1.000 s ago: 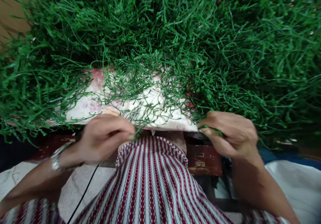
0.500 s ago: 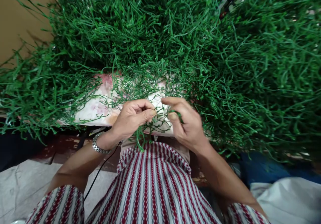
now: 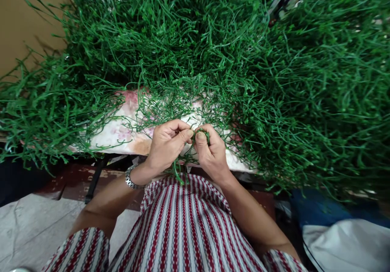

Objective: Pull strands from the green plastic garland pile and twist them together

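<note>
Close together above my lap, both hands pinch thin green stems. My left hand [image 3: 169,144], with a metal watch [image 3: 131,178] on its wrist, grips a stem between thumb and forefinger. A few stem ends [image 3: 178,174] hang beneath it. Thumb and curled fingers of my right hand [image 3: 211,150] are closed on a small bunch of green stems [image 3: 203,133], nearly touching the left fingertips. Under the hands lies a white cloth with pink patches [image 3: 118,130], partly covered by loose stems [image 3: 170,105].
Large heaps of green stems [image 3: 189,32] spread across the back and both sides. A tan panel [image 3: 27,24] stands at the far left. The worn reddish-brown edge [image 3: 73,180] runs before me. Pale fabric [image 3: 350,243] lies at the lower right.
My right hand has moved left and inward, and its spread fingers have closed on stems. My left hand has shifted slightly to the right, still pinching.
</note>
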